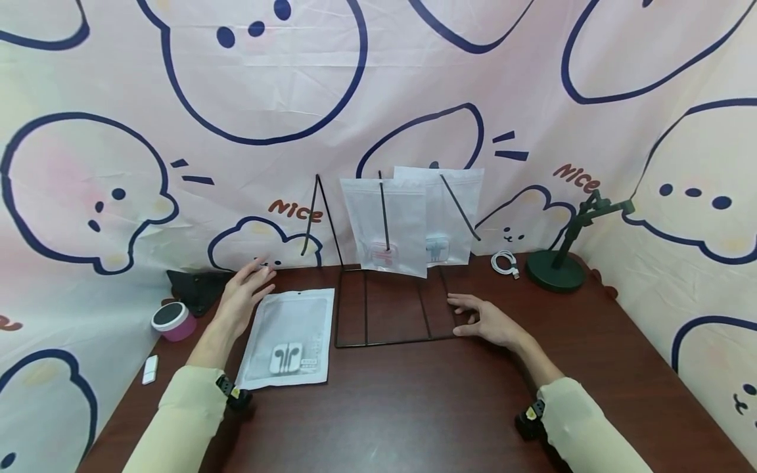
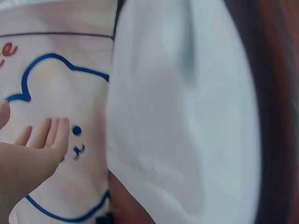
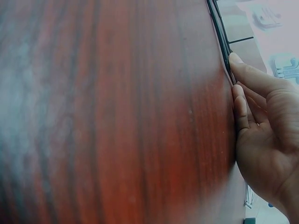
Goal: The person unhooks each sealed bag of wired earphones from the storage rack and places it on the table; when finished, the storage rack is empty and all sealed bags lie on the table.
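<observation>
A black wire rack (image 1: 396, 342) stands on the table with upright prongs at its back. Two white zip pouches hang from its prongs: a front pouch (image 1: 384, 210) with a pinkish print and a rear pouch (image 1: 464, 197) with a bluish one. My right hand (image 1: 487, 322) pinches the rack's front right corner; its thumb (image 3: 247, 72) lies against the dark wire. Left of the rack, a white pouch (image 1: 296, 335) printed with earphones lies flat. Fingers extended, my left hand (image 1: 239, 302) hovers by that pouch's upper left edge, holding nothing.
A black triangular object (image 1: 198, 289), a pink jar (image 1: 174, 322) and a small white stick-like item (image 1: 150, 369) lie at the left. Toward the back right are a coiled white cable (image 1: 504, 263) and a green stand (image 1: 558, 269). A patterned cloth (image 1: 266, 85) hangs behind.
</observation>
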